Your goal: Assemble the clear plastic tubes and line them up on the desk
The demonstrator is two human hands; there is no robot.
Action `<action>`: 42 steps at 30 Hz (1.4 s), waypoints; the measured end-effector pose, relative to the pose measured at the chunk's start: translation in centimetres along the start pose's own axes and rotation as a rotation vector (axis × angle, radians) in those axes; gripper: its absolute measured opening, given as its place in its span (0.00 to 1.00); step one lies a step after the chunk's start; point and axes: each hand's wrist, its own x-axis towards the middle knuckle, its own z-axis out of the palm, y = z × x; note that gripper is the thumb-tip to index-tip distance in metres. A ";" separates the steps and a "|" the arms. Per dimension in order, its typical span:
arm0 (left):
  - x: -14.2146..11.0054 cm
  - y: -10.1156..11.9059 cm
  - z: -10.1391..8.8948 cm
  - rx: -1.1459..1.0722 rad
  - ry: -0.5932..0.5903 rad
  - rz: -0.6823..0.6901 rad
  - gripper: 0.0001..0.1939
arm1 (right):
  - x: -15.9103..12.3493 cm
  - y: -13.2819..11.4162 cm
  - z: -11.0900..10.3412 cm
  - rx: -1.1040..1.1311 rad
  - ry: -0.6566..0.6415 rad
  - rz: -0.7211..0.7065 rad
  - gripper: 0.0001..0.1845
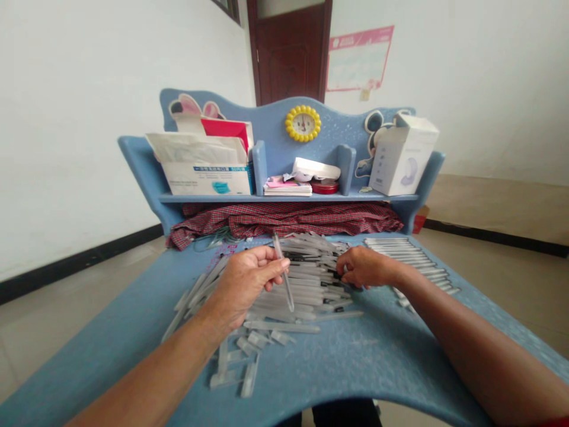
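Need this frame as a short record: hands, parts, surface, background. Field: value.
left_hand: left hand grips a clear tube, held tilted above the pile
right_hand: right hand at the pile's right edge, fingers curled; grasp unclear
pile: translucent tubes, some with black ends
near_side: loose clear caps
right_side: row of slim pens
surface: blue desk
back: checked cloth under shelf; yellow-rimmed clock above
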 end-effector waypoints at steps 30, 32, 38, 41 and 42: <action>-0.1 -0.2 0.0 0.011 -0.013 0.019 0.11 | 0.0 -0.1 0.0 0.006 0.015 -0.004 0.09; 0.0 -0.3 0.0 0.008 -0.017 0.018 0.11 | 0.1 -0.1 0.0 0.008 0.015 -0.006 0.09; 0.0 -0.3 0.0 -0.002 -0.009 0.014 0.11 | 0.1 -0.1 0.1 0.015 0.013 -0.014 0.09; 0.1 -0.2 0.0 -0.002 -0.008 0.012 0.11 | 0.1 0.0 0.1 0.012 0.017 -0.018 0.09; 0.1 -0.2 0.0 -0.002 -0.006 0.012 0.11 | 0.1 0.0 0.1 0.012 0.018 -0.019 0.09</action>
